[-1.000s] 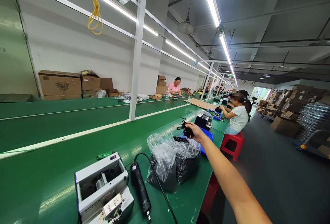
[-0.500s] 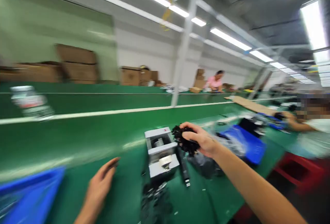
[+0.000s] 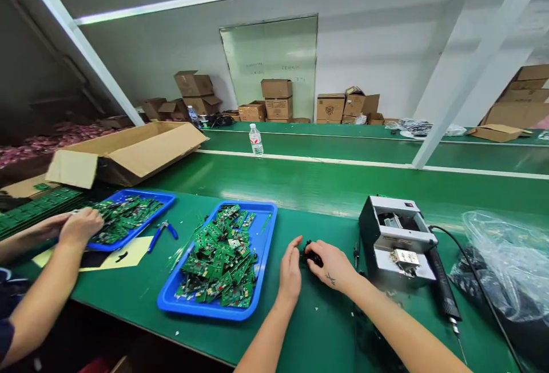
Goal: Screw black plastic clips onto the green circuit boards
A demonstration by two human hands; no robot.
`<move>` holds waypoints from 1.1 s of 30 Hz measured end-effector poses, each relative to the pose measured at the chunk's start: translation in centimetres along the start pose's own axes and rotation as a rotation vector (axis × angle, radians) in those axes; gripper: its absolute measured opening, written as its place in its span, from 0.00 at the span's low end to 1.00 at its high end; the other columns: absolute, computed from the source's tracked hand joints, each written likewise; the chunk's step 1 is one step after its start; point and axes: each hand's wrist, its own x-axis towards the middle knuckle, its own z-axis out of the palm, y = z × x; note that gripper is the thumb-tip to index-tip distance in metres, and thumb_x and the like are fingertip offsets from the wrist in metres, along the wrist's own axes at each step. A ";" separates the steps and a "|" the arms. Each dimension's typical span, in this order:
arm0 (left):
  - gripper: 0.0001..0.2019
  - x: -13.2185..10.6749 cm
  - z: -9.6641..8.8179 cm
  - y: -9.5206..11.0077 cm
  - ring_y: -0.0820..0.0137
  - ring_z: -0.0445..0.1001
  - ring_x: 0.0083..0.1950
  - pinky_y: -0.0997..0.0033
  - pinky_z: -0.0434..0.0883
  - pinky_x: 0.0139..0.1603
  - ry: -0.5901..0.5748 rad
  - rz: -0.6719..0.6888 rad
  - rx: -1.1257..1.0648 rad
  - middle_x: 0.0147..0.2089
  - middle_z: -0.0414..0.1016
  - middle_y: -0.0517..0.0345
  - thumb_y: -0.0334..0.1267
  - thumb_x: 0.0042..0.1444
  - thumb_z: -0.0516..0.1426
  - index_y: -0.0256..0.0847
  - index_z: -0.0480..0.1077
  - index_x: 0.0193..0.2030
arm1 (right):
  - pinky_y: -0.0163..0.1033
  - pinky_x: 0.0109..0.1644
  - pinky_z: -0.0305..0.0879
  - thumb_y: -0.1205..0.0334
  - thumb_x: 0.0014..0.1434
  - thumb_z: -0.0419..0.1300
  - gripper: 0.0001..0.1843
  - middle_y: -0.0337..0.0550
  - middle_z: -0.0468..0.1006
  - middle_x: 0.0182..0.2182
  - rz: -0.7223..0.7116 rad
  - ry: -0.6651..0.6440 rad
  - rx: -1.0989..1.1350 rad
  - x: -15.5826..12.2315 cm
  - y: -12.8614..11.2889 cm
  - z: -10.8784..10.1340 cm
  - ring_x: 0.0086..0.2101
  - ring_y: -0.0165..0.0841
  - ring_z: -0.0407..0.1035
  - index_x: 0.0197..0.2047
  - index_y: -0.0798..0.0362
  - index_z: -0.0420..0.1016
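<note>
My right hand [image 3: 331,265] has its fingers curled over a clump of small black parts [image 3: 313,255] at the green tabletop. Close on its left stands my left hand [image 3: 290,273], open, fingers stretched, its palm side facing the clump. Whether it touches the black parts I cannot tell. Left of my hands, a blue tray [image 3: 268,235] is heaped with small green circuit boards [image 3: 225,261]. To the right is a black-and-grey machine [image 3: 397,241] with a metal block on its front. A black electric screwdriver [image 3: 444,284] lies alongside it.
A co-worker's hands [image 3: 79,227] are over another blue tray [image 3: 165,204] at left. Blue-handled pliers [image 3: 162,235] lie between the trays. A clear plastic bag [image 3: 501,258] with black contents sits at right. Behind are a water bottle [image 3: 256,140] and a large open carton [image 3: 141,150].
The view has swung left, bringing the circuit-board tray into sight. My right hand has carried the black clump from beside the machine to the tabletop near my left hand.
</note>
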 end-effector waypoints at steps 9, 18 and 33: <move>0.25 -0.6 0.6 -0.1 0.58 0.72 0.64 0.56 0.65 0.68 -0.062 0.014 0.102 0.61 0.75 0.42 0.52 0.70 0.46 0.36 0.73 0.58 | 0.53 0.58 0.67 0.54 0.62 0.62 0.29 0.52 0.75 0.58 -0.072 -0.151 -0.247 -0.5 0.6 -1.2 0.56 0.49 0.66 0.66 0.46 0.68; 0.16 -2.3 -2.5 4.6 0.60 0.76 0.58 0.60 0.72 0.62 -0.128 0.171 0.423 0.58 0.78 0.48 0.41 0.67 0.52 0.42 0.77 0.54 | 0.47 0.53 0.69 0.60 0.68 0.50 0.21 0.52 0.77 0.55 -0.155 -0.191 -0.228 1.1 2.1 -3.3 0.50 0.44 0.75 0.57 0.46 0.78; 0.18 6.5 -16.8 9.4 0.53 0.70 0.63 0.52 0.66 0.65 -0.148 0.144 1.344 0.63 0.74 0.48 0.27 0.59 0.56 0.43 0.77 0.53 | 0.47 0.52 0.74 0.59 0.62 0.52 0.19 0.49 0.86 0.44 -0.101 -0.129 0.184 1.6 4.3 -1.9 0.44 0.43 0.80 0.46 0.49 0.85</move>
